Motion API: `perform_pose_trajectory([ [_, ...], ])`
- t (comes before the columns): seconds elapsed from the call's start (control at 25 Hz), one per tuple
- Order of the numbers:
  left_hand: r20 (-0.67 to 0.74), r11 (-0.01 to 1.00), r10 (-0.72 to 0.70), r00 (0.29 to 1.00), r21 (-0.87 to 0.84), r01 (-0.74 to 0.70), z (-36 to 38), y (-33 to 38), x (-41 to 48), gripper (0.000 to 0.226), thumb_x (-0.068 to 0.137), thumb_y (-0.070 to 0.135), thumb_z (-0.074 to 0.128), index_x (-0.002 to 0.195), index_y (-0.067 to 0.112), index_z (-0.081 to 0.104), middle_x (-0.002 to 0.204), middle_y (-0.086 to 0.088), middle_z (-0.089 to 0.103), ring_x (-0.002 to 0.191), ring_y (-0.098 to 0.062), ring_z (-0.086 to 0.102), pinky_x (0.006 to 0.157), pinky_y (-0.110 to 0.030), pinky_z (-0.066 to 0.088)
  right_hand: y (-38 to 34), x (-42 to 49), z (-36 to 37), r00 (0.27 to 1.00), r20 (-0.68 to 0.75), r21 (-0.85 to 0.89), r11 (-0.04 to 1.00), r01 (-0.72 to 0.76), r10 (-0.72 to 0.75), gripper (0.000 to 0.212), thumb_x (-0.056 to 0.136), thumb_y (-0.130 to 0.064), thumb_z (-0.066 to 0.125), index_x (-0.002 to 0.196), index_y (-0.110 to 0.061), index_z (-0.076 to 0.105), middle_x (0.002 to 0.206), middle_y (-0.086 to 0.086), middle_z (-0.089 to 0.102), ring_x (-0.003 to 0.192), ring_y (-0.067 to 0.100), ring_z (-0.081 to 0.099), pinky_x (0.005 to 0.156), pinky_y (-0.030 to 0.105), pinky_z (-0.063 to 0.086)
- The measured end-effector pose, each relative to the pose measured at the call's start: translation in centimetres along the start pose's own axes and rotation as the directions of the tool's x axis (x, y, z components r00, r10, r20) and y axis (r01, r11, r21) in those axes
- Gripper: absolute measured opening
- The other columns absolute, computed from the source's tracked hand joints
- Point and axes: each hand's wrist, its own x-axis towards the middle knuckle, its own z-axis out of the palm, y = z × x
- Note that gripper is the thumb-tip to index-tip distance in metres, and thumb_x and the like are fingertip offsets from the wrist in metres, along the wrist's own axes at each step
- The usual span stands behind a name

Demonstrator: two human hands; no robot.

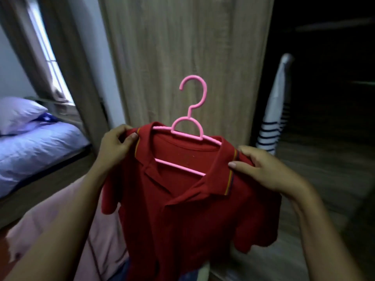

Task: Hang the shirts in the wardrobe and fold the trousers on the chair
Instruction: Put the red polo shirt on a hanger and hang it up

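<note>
A red polo shirt (182,209) with a striped collar edge hangs on a pink plastic hanger (190,112), held up in front of a wooden wardrobe door (182,47). My left hand (116,146) pinches the shirt's left shoulder. My right hand (263,169) grips the right shoulder at the collar. The hanger's hook stands free above the collar. The open wardrobe interior (328,78) is dark at the right, with a white and navy striped garment (274,110) hanging inside.
A bed (34,142) with a lilac sheet and a pillow (18,112) lies at the left under a curtained window. Pink fabric (60,220) lies below my left arm, with a bit of blue cloth (121,270) at the bottom.
</note>
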Motion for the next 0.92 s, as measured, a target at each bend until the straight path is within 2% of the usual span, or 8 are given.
perform_pose_trajectory([
  [0.08,0.058,0.999,0.002,0.998,-0.036,0.000,3.9,0.9,-0.9,0.023,0.079,0.042,0.053,0.085,0.021,0.062,0.073,-0.002,0.062,0.067,-0.006,0.051,0.065,-0.025,0.042,0.7,-3.9,-0.5,0.994,-0.055,0.048,0.995,-0.088,0.090,0.027,0.087,-0.034,0.059,0.083,-0.008,0.059,0.079,0.006,0.059,0.070,0.009,0.050,0.070,0.031,0.043],
  [0.24,0.248,0.994,0.024,0.969,-0.110,0.003,12.7,4.1,-3.0,0.031,0.088,0.028,0.064,0.115,0.011,0.062,0.112,-0.007,0.066,0.101,-0.015,0.059,0.084,-0.020,0.040,1.3,-12.5,-1.5,0.941,-0.183,0.078,0.958,-0.276,0.286,0.014,0.091,-0.024,0.060,0.080,-0.017,0.058,0.076,-0.006,0.062,0.069,-0.002,0.051,0.067,0.023,0.042],
  [0.4,0.383,0.975,0.094,0.919,-0.220,-0.008,19.4,7.2,-6.3,0.047,0.087,0.014,0.066,0.131,0.010,0.052,0.131,-0.007,0.057,0.116,-0.012,0.051,0.099,-0.023,0.037,2.2,-19.9,-2.6,0.836,-0.303,-0.006,0.876,-0.482,0.457,0.024,0.091,-0.031,0.060,0.082,-0.009,0.057,0.076,0.006,0.061,0.072,0.019,0.056,0.071,0.038,0.044],
  [0.48,0.406,0.974,0.128,0.905,-0.226,-0.036,21.5,8.3,-7.5,0.046,0.087,0.013,0.065,0.131,0.010,0.053,0.132,-0.007,0.057,0.119,-0.013,0.051,0.100,-0.023,0.037,2.0,-22.1,-3.4,0.792,-0.348,-0.057,0.832,-0.552,0.502,0.018,0.090,-0.027,0.061,0.075,-0.019,0.055,0.068,-0.002,0.057,0.065,0.007,0.053,0.067,0.025,0.043],
  [0.56,0.422,0.971,0.159,0.893,-0.233,-0.063,23.4,9.2,-7.9,0.044,0.088,0.009,0.062,0.131,0.008,0.053,0.131,-0.008,0.057,0.118,-0.011,0.050,0.096,-0.017,0.035,1.8,-23.4,-4.3,0.747,-0.399,-0.143,0.768,-0.624,0.532,0.027,0.089,-0.025,0.062,0.068,-0.026,0.046,0.062,-0.009,0.050,0.062,0.003,0.049,0.059,0.015,0.036],
  [0.64,0.433,0.972,0.154,0.888,-0.226,-0.058,24.9,9.9,-7.7,0.043,0.090,0.010,0.059,0.132,0.008,0.052,0.131,-0.010,0.057,0.119,-0.015,0.051,0.093,-0.019,0.036,2.3,-24.0,-5.0,0.692,-0.452,-0.179,0.703,-0.689,0.563,0.029,0.090,-0.024,0.061,0.068,-0.025,0.042,0.066,-0.009,0.050,0.070,0.018,0.054,0.058,0.025,0.031],
  [0.8,0.356,0.973,0.161,0.921,-0.211,-0.089,27.1,11.4,-6.1,0.041,0.091,0.014,0.057,0.131,0.011,0.052,0.129,-0.009,0.057,0.110,-0.019,0.056,0.088,-0.022,0.038,4.7,-22.1,-5.2,0.545,-0.562,-0.141,0.577,-0.804,0.622,0.021,0.092,-0.027,0.058,0.076,-0.018,0.045,0.089,0.021,0.064,0.091,0.041,0.059,0.066,0.035,0.036],
  [0.92,0.209,0.958,0.238,0.948,-0.208,-0.195,28.1,13.4,-3.6,0.036,0.091,0.013,0.055,0.127,0.008,0.055,0.123,-0.011,0.058,0.109,-0.021,0.054,0.087,-0.020,0.035,6.0,-17.9,-5.8,0.486,-0.596,-0.131,0.520,-0.844,0.639,0.019,0.093,-0.027,0.054,0.096,-0.008,0.052,0.102,0.027,0.062,0.099,0.045,0.057,0.075,0.039,0.044],
])
